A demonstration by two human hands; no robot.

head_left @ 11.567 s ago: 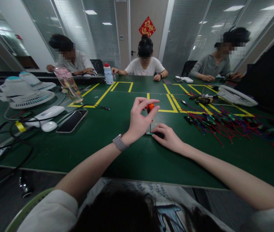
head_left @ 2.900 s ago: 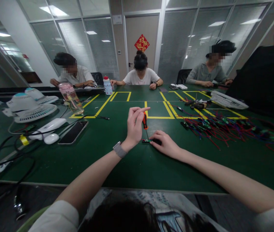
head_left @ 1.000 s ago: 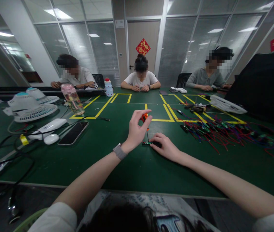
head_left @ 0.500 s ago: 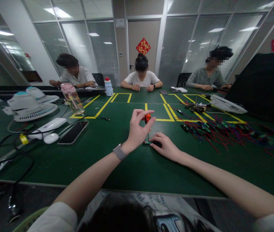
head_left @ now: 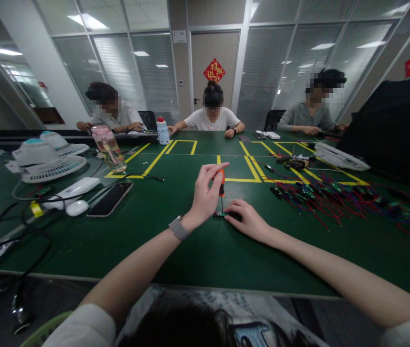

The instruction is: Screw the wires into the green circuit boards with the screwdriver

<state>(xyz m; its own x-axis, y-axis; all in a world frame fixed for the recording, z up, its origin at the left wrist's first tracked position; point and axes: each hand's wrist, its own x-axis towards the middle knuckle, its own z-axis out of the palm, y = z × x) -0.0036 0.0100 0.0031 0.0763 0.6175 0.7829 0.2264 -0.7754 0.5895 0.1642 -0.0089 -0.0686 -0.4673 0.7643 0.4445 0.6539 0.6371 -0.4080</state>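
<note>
My left hand (head_left: 207, 190), with a grey-strapped watch at the wrist, is closed around the orange-and-black handle of a screwdriver (head_left: 222, 189). The shaft points straight down onto a small circuit board (head_left: 219, 214) lying on the green table (head_left: 176, 246). From the right, my right hand (head_left: 243, 217) rests on the table with its fingertips pinched at the board's right end. Its fingers partly cover that end, and the screw or slot under the tip is too small to make out.
Right of my hands lies a tangle of red and blue wires with small boards (head_left: 321, 197). On the left are a phone (head_left: 111, 199), a mouse (head_left: 77, 207), cables, white fans (head_left: 49, 161) and a pink-lidded bottle (head_left: 109, 149). Several people sit across the table.
The fingers of my left hand have turned and closed more over the screwdriver handle. My right hand and the board stay put. Across the table, one person's hands have moved apart.
</note>
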